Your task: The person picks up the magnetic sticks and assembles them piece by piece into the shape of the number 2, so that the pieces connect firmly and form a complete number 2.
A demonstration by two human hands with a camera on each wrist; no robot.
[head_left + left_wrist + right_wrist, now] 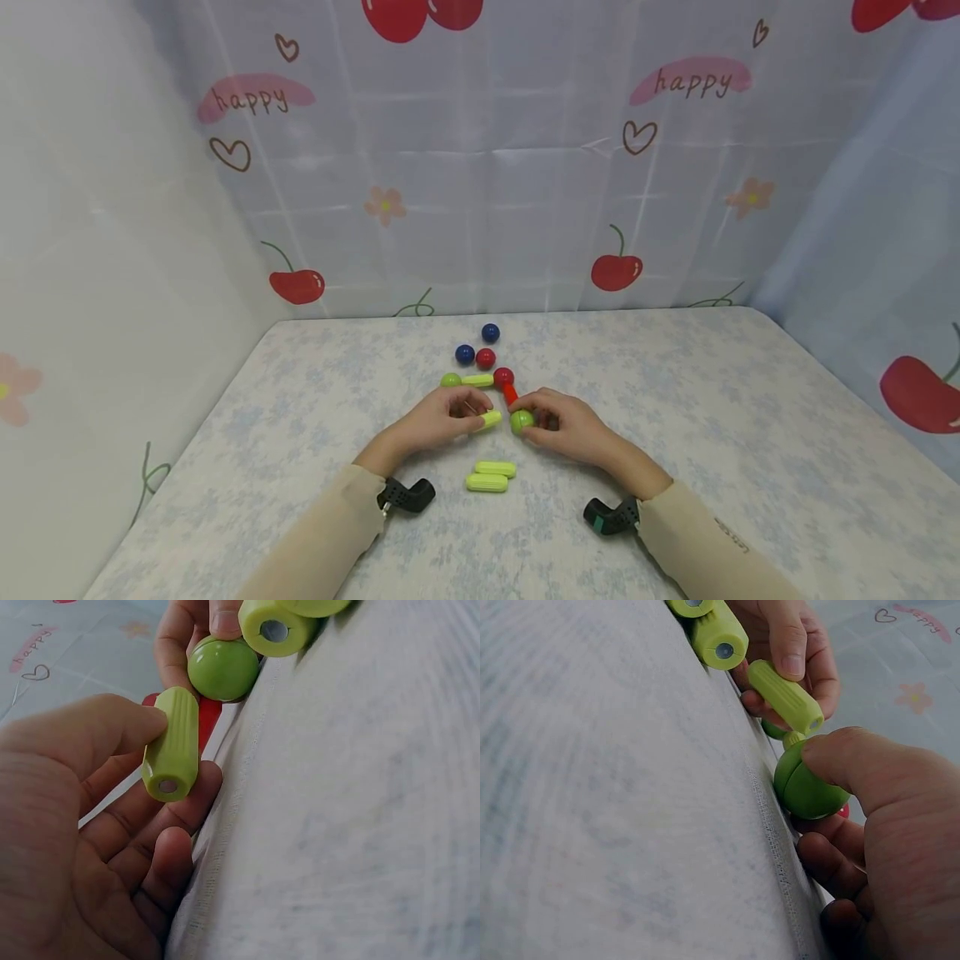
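Observation:
My left hand [441, 418] pinches a ridged yellow-green rod [174, 746] between thumb and fingers; a metal disc shows in its end. My right hand [562, 423] grips a green ball [522, 422] with thumb and fingertips, just right of that rod. A red rod [510, 392] runs from the green ball's far side to a red ball [503, 377]. From that red ball another yellow-green rod [477, 380] reaches left to a second green ball [451, 380], partly behind my left hand.
Two loose yellow-green rods [495, 469] lie side by side nearer me, between the forearms. Beyond the hands sit a red ball [486, 359] and two blue balls [465, 355]. A printed curtain [510, 183] hangs behind the patterned tabletop [675, 375].

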